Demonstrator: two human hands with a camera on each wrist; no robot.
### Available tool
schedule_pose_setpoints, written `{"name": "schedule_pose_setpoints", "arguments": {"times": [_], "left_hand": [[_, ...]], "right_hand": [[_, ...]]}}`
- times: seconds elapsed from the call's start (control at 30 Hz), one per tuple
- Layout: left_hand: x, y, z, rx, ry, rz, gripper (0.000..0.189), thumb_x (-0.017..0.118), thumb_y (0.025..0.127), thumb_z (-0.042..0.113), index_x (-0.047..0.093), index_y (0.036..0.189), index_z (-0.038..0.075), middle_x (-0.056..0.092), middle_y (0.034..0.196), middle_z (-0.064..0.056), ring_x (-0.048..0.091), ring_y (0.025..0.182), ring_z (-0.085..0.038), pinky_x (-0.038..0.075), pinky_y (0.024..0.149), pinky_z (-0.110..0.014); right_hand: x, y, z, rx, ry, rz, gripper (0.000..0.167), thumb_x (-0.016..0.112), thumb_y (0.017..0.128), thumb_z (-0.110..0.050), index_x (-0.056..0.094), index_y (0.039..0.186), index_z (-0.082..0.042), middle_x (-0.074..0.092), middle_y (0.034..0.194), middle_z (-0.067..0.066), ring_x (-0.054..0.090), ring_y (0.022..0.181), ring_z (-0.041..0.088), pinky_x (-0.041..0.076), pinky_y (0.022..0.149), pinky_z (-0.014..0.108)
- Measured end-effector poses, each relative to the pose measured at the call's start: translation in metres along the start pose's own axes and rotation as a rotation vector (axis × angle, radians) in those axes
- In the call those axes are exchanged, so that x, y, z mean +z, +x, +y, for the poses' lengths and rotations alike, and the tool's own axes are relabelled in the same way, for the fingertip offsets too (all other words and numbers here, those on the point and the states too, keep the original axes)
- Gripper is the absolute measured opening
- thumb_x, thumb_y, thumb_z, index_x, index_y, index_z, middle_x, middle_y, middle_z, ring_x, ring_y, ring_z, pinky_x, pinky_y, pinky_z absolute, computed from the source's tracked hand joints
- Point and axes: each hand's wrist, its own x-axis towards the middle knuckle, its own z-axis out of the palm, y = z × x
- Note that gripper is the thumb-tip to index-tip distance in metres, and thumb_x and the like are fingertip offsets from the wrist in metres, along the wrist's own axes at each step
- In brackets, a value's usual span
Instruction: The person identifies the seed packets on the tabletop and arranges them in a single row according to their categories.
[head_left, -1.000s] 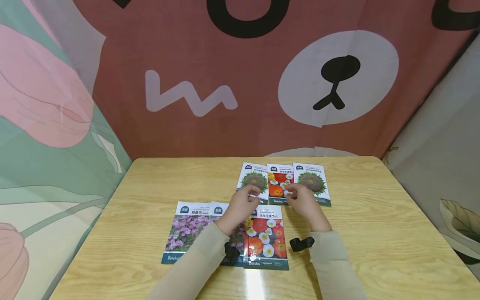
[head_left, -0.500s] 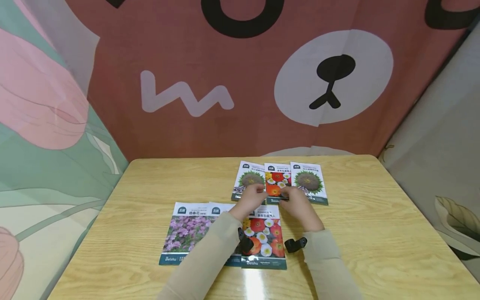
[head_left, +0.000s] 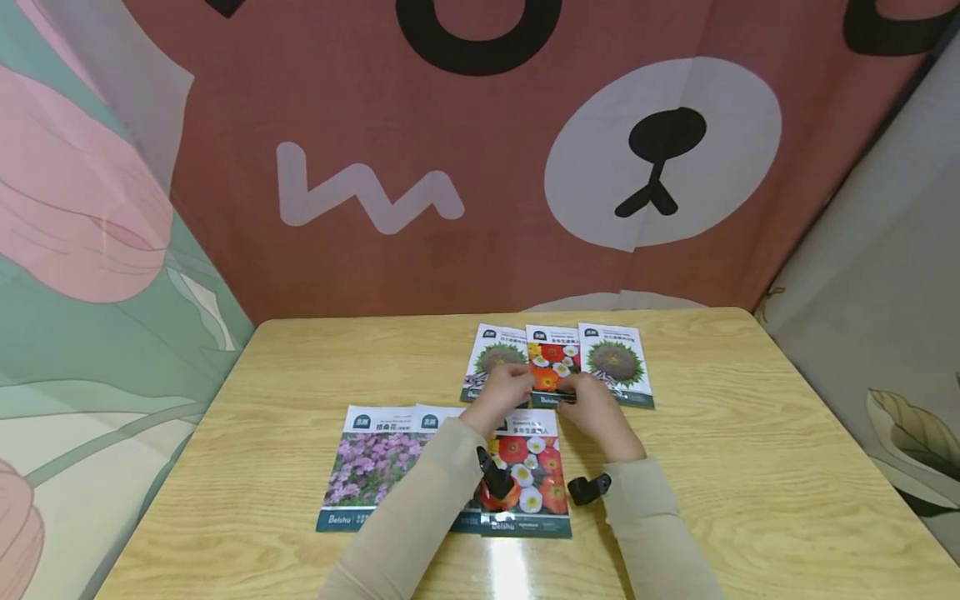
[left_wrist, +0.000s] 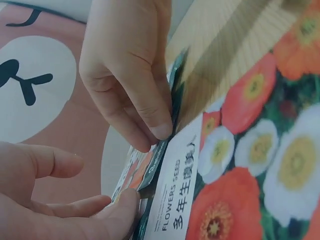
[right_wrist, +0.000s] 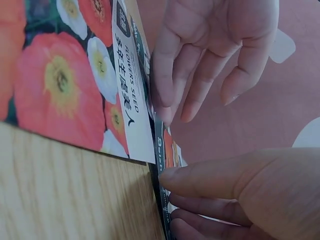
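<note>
In the head view a poppy seed packet (head_left: 553,354) lies in the middle of the back row, between two sunflower seed packets, a left one (head_left: 498,358) and a right one (head_left: 615,360). My left hand (head_left: 504,393) pinches its lower left corner; the left wrist view shows the thumb (left_wrist: 129,197) on the dark bottom strip. At the lower right corner my right hand (head_left: 598,415) grips the same packet, its thumb (right_wrist: 175,176) on the strip and the other fingers curled by the edge. The hands partly cover the packet's lower part.
Nearer me lies a front row: a poppy seed packet (head_left: 536,471) and two purple-flower seed packets, one at far left (head_left: 371,458) and one (head_left: 435,421) partly under my left sleeve. All rest on the wooden table (head_left: 720,467). A printed curtain (head_left: 495,267) hangs behind its back edge.
My left hand has moved rightward from the left sunflower packet to the middle poppy packet. My right hand has come slightly left and nearer me. The view has shifted a little.
</note>
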Motion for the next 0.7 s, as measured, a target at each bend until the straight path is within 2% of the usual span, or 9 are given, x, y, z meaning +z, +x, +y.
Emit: {"name": "schedule_pose_setpoints", "arguments": {"times": [0.1, 0.23, 0.43, 0.57, 0.7], "left_hand": [[0.001, 0.002, 0.0, 0.006, -0.07, 0.017, 0.046, 0.052, 0.102, 0.009, 0.048, 0.142, -0.012, 0.056, 0.138, -0.025, 0.061, 0.12, -0.035, 0.053, 0.1, -0.038], [0.003, 0.005, -0.002, -0.001, -0.111, 0.035, 0.044, 0.053, 0.101, 0.008, 0.051, 0.141, -0.01, 0.059, 0.134, -0.024, 0.064, 0.114, -0.03, 0.055, 0.097, -0.036], [0.006, 0.006, -0.001, 0.0, -0.174, 0.039, 0.042, 0.054, 0.101, 0.006, 0.053, 0.141, -0.006, 0.058, 0.136, -0.021, 0.062, 0.117, -0.028, 0.054, 0.097, -0.038], [0.01, 0.006, -0.002, 0.023, -0.223, 0.064, 0.041, 0.056, 0.097, -0.003, 0.054, 0.139, -0.005, 0.061, 0.126, -0.018, 0.063, 0.103, -0.022, 0.057, 0.091, -0.039], [0.011, 0.006, -0.003, 0.041, -0.257, 0.08, 0.043, 0.056, 0.094, -0.008, 0.055, 0.137, -0.003, 0.06, 0.112, -0.011, 0.058, 0.087, -0.016, 0.058, 0.084, -0.037]], "right_hand": [[-0.001, 0.0, -0.001, -0.002, -0.002, 0.01, 0.022, 0.075, 0.084, 0.003, 0.072, 0.105, 0.008, 0.072, 0.105, 0.022, 0.066, 0.106, 0.04, 0.051, 0.096, 0.055], [-0.003, -0.001, -0.003, -0.012, -0.001, 0.03, 0.019, 0.074, 0.084, 0.004, 0.073, 0.103, 0.008, 0.073, 0.103, 0.021, 0.066, 0.103, 0.039, 0.051, 0.094, 0.055], [-0.006, -0.001, -0.006, -0.036, -0.001, 0.059, 0.018, 0.073, 0.087, 0.001, 0.073, 0.103, 0.008, 0.073, 0.102, 0.02, 0.067, 0.102, 0.038, 0.052, 0.092, 0.054], [-0.007, -0.002, -0.009, -0.035, 0.007, 0.072, 0.019, 0.071, 0.089, -0.001, 0.072, 0.106, 0.008, 0.072, 0.103, 0.021, 0.067, 0.099, 0.036, 0.053, 0.089, 0.053], [-0.008, -0.003, -0.01, -0.019, 0.016, 0.081, 0.021, 0.069, 0.093, -0.004, 0.07, 0.11, 0.007, 0.068, 0.108, 0.023, 0.066, 0.102, 0.037, 0.053, 0.089, 0.053]]}}
